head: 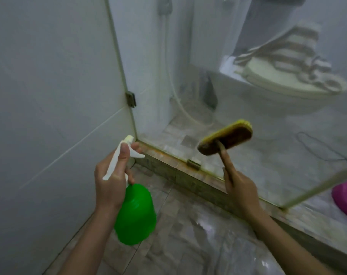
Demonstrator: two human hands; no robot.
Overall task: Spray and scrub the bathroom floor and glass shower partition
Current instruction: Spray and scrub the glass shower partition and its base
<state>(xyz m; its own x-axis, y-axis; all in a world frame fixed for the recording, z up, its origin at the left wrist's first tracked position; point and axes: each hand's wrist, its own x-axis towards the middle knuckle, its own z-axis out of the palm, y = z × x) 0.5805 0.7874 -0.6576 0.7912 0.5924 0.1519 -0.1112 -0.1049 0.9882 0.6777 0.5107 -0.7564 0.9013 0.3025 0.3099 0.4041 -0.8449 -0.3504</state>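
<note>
My left hand grips the white trigger head of a green spray bottle, with the nozzle pointing toward the corner where the glass meets the wall. My right hand holds the handle of a scrub brush with a yellow-edged, brown-stained head, raised in front of the glass shower partition. The glass looks cloudy and stands on a stained tiled curb. Wet grey floor tiles lie below my arms.
A white tiled wall closes the left side, with a metal hinge clamp on the glass edge. Behind the glass are a toilet with a striped cloth on its lid, a shower hose and a floor drain. A pink basin sits at right.
</note>
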